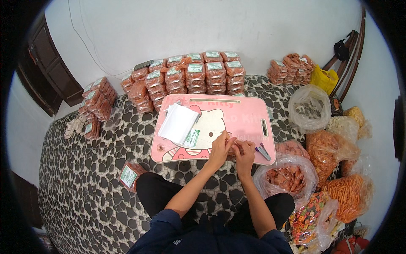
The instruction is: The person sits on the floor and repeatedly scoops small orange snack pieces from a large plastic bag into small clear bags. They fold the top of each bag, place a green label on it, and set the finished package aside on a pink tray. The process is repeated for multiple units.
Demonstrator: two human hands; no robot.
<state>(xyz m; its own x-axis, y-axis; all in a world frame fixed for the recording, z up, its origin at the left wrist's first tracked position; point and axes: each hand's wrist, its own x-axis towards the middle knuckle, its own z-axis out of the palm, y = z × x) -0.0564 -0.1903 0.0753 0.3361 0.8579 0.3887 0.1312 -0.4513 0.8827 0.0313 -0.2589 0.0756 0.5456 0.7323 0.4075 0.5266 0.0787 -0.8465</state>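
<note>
Both hands meet over the front edge of a low pink table (234, 111) with a cartoon cat print. My left hand (220, 147) and my right hand (245, 153) pinch a small clear plastic bag of reddish-brown snack (231, 155), mostly hidden beneath the fingers. Right of the hands lies a stapler (263, 152). A stack of white plastic bags (178, 123) rests on the table's left part, partly over a green-and-white printed label (192, 138). On the floor by the left knee lies a packed bag of snack (131, 176) with a label on it.
Behind the table stand stacks of labelled snack packs (195, 74), with a phone (143, 65) on top at the left. More packs (96, 98) sit at far left. To the right are an open bag of brown snacks (285, 179), a bag of orange sticks (345, 193) and a yellow bag (325, 79).
</note>
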